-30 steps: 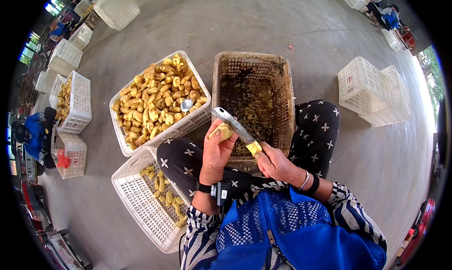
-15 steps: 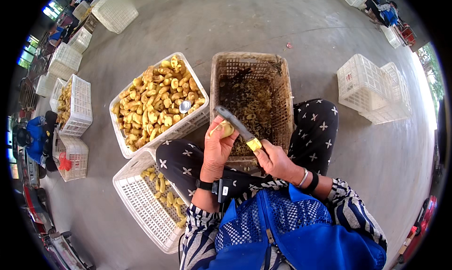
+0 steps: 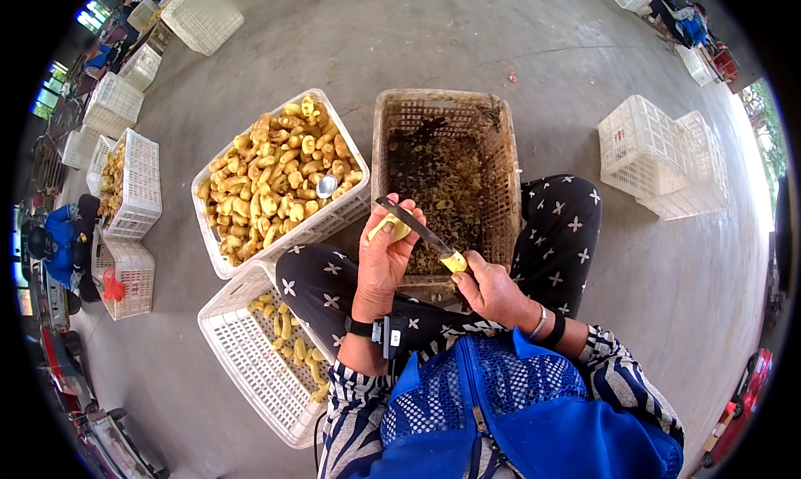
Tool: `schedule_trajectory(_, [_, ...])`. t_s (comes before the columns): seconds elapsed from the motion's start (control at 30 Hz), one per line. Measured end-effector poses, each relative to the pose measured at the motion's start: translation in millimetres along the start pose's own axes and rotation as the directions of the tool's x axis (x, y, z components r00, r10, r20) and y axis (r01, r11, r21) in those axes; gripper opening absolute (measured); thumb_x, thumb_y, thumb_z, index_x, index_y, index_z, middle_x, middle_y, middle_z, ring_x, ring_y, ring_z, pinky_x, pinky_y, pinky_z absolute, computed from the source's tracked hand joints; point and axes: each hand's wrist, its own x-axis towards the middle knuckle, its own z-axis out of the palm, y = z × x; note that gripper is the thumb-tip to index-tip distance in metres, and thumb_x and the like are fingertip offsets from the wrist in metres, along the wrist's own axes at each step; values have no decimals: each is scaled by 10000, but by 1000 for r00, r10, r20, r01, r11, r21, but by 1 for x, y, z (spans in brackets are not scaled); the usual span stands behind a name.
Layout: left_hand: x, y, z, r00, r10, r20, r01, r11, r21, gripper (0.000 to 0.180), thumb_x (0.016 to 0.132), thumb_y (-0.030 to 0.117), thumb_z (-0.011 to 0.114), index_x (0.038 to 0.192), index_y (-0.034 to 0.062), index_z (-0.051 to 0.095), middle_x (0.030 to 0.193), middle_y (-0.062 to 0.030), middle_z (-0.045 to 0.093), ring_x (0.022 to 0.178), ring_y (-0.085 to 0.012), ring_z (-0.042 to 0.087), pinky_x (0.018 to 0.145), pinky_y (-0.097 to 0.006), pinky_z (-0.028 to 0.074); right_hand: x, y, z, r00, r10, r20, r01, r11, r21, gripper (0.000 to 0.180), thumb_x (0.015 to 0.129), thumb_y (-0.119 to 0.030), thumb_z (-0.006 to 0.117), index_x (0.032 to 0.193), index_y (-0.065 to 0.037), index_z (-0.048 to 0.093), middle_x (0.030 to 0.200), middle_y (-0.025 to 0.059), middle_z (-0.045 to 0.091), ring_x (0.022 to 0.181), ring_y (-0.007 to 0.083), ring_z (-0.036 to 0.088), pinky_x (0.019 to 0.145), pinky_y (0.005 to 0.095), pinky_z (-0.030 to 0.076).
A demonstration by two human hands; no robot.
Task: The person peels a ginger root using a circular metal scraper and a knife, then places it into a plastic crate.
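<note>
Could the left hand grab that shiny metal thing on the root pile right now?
Probably not as is: the way over the crate rim to the metal thing looks free, but the left hand holds a yellow root piece, with the knife across it.

Smooth grey floor (image 3: pixel 559 128), bright windows (image 3: pixel 55 78) far left

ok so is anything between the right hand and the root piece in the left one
Only the knife, held by the right hand and reaching across the root piece in the left hand. Nothing else visible stands between them.
</note>
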Motion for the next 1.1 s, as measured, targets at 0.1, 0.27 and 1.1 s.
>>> schedule_trajectory(0.1, [-2, 0, 2, 1000, 17, -21, -16, 998, 64, 417, 911, 102, 618, 1290, -13, 486, 1215, -176, 595, 1119, -300, 605, 1005, -418, 498, -3, 3, 7, 999, -17, -45, 13, 996, -88, 275, 927, -156, 587, 1089, 12, 441, 718, 191, 607, 655, 395, 623, 542, 453, 469])
schedule_trajectory(0.27, [-5, -4, 4, 994, 62, -89, -46, 984, 174, 379, 905, 64, 594, 1266, -6, 507, 1194, -157, 605, 1079, -279, 622, 993, -417, 500, 3, 15, 13, 995, -79, -64, 67, 982, -178, 363, 907, -166, 607, 1180, 11, 445, 836, 199, 632, 701, 386, 639, 567, 452, 500])
schedule_trajectory(1.1, [-2, -4, 9, 995, -31, 95, 44, 990, -134, 473, 844, 53, 670, 1279, 2, 492, 1254, -152, 533, 1217, -304, 529, 1054, -405, 459, 4, 25, 11, 945, 273, -180, -154, 858, 491, 244, 1004, -250, 513, 1073, -16, 497, 642, 11, 512, 537, 78, 500, 478, 267, 414])
